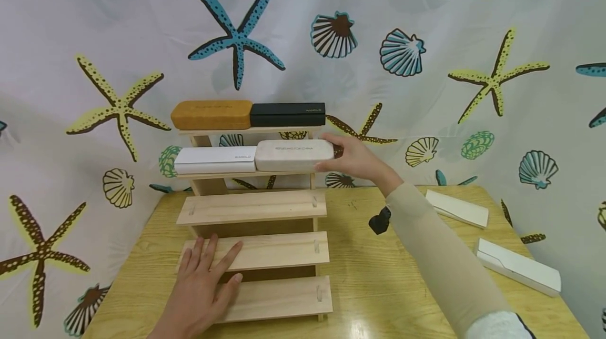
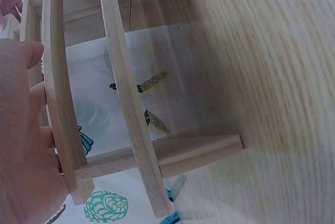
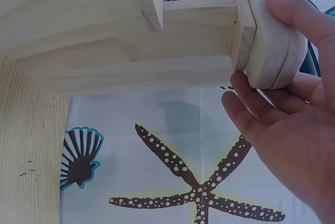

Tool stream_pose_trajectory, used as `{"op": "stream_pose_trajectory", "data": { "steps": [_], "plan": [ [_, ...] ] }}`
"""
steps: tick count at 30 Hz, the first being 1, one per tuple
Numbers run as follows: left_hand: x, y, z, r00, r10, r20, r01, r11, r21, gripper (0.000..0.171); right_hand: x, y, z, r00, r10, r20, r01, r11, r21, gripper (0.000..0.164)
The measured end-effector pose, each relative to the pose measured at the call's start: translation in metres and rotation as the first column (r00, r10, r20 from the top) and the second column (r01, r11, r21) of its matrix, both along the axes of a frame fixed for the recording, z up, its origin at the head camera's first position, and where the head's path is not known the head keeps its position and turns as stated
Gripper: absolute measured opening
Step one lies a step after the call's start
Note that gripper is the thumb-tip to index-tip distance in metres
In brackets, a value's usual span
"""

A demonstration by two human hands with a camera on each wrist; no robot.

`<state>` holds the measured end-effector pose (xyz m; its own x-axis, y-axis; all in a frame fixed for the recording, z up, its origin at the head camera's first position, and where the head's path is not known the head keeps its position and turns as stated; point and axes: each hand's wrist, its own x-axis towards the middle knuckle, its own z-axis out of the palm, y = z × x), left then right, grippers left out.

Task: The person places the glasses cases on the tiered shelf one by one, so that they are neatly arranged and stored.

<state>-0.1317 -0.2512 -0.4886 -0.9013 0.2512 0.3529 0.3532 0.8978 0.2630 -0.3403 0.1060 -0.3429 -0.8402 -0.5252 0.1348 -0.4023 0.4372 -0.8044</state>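
Observation:
A wooden stepped rack stands on the table. At the right end of its second tier from the top lies a cream glasses case with printed lettering. My right hand grips that case's outer end. In the right wrist view the thumb lies on one face of the cream case, and other fingers sit against its end, beside the shelf edge. Lower down, my left hand rests with spread fingers on the left part of the second-lowest tier. The left wrist view shows the left hand against a wooden board.
Beside the cream case lies a white glasses case. The top tier bears a tan case and a black case. Two white cases, one farther back and one nearer, lie on the table at right. A patterned curtain hangs behind.

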Motion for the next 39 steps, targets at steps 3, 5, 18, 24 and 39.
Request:
{"op": "stream_pose_trajectory", "data": {
  "steps": [3, 5, 18, 24, 39],
  "plan": [
    [0.0001, -0.0002, 0.0002, 1.000, 0.000, -0.005, 0.000, 1.000, 0.000, 0.058, -0.0021, -0.0012, 0.0011, 1.000, 0.011, -0.009, -0.011, 1.000, 0.016, 0.078],
    [0.0001, -0.0002, 0.0003, 1.000, 0.000, -0.007, 0.000, 1.000, -0.002, 0.058, -0.0030, -0.0017, 0.0016, 1.000, 0.020, -0.010, -0.020, 1.000, 0.024, 0.077],
    [-0.0002, 0.0003, 0.0006, 1.000, -0.004, 0.011, 0.004, 1.000, -0.002, 0.058, -0.0043, -0.0015, 0.0038, 0.999, 0.033, 0.000, -0.033, 0.999, 0.029, 0.072],
    [-0.0005, -0.0006, -0.0014, 1.000, 0.004, 0.027, -0.004, 1.000, -0.009, 0.059, -0.0056, -0.0018, 0.0034, 1.000, 0.027, 0.012, -0.027, 0.999, 0.039, 0.076],
    [0.0000, -0.0002, 0.0006, 0.999, 0.009, 0.034, -0.008, 1.000, -0.008, 0.059, -0.0066, -0.0040, 0.0044, 0.999, 0.050, -0.001, -0.050, 0.998, 0.037, 0.076]
  ]
}}
